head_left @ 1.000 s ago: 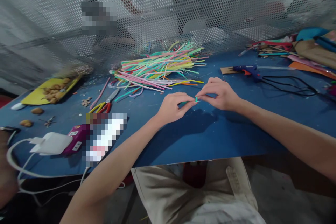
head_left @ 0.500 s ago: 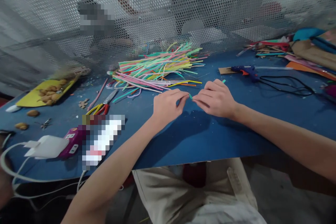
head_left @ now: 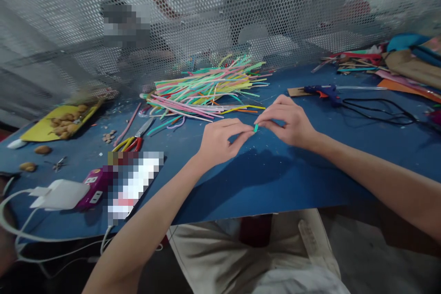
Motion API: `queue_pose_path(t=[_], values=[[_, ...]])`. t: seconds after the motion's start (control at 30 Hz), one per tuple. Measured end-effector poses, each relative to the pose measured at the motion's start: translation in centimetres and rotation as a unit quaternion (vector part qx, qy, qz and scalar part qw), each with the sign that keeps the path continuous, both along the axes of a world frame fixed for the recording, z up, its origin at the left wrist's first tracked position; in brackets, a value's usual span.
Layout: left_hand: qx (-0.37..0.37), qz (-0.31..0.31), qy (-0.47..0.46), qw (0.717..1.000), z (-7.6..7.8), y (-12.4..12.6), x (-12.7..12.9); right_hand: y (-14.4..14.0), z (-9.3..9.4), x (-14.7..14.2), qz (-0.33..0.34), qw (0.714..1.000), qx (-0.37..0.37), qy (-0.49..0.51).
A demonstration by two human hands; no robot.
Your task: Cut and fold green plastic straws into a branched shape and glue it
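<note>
Behind the blue tabletop (head_left: 248, 195) rose a mesh screen (head_left: 193, 23). On our near side of the coloured sticks (head_left: 206, 85), we had the small green piece (head_left: 256, 127) up between our fingertips, left hand (head_left: 223, 141) and right hand (head_left: 289, 119) both pinched on it, nearly meeting. Doing this well, we judged, called for light, even pressure and steady wrists.

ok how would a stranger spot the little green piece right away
On the blue table, find the heap of long coloured strips. On its near side the left hand and right hand nearly meet, with the small green piece between them. It is far shorter than the heaped strips.
</note>
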State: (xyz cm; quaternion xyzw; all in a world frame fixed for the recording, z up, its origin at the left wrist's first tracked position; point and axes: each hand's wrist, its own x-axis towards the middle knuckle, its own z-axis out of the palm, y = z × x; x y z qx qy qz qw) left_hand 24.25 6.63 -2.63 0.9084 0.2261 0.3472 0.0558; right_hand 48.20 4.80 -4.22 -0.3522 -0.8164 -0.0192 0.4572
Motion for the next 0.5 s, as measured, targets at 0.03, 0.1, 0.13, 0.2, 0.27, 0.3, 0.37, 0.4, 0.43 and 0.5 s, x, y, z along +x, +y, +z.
queue_pose_path(t=[0.03,0.1,0.13,0.2,0.27,0.3,0.37,0.4,0.43,0.5], values=[[-0.010,-0.004,-0.024,1.000,0.1,0.0,0.0,-0.1,0.0,-0.3,0.011,0.999,-0.018,0.024],[-0.021,0.004,-0.064,0.998,0.4,-0.1,0.1,-0.3,0.0,-0.9,0.021,0.997,-0.043,0.061],[-0.022,0.014,-0.080,0.996,0.5,-0.2,0.1,-0.4,0.0,-1.1,0.021,0.996,-0.047,0.073],[-0.025,0.035,-0.093,0.995,0.6,-0.2,0.2,-0.5,-0.2,-1.4,0.013,0.996,-0.042,0.082],[-0.028,0.055,-0.092,0.994,0.5,-0.2,0.3,-0.6,-0.4,-1.6,0.001,0.997,-0.019,0.071],[-0.027,0.065,-0.089,0.994,0.3,-0.1,0.3,-0.6,-0.6,-1.7,-0.007,0.998,-0.005,0.057],[-0.019,0.089,-0.079,0.993,0.0,0.0,0.3,-0.7,-0.7,-1.7,-0.029,0.999,0.022,0.012],[-0.009,0.102,-0.069,0.992,-0.1,0.1,0.3,-0.7,-0.7,-1.6,-0.041,0.998,0.037,-0.017],[0.003,0.115,-0.052,0.992,-0.3,0.2,0.2,-0.7,-0.6,-1.5,-0.053,0.996,0.054,-0.048],[0.034,0.138,-0.007,0.990,-0.4,0.4,0.1,-0.7,-0.4,-1.3,-0.069,0.987,0.096,-0.110]])
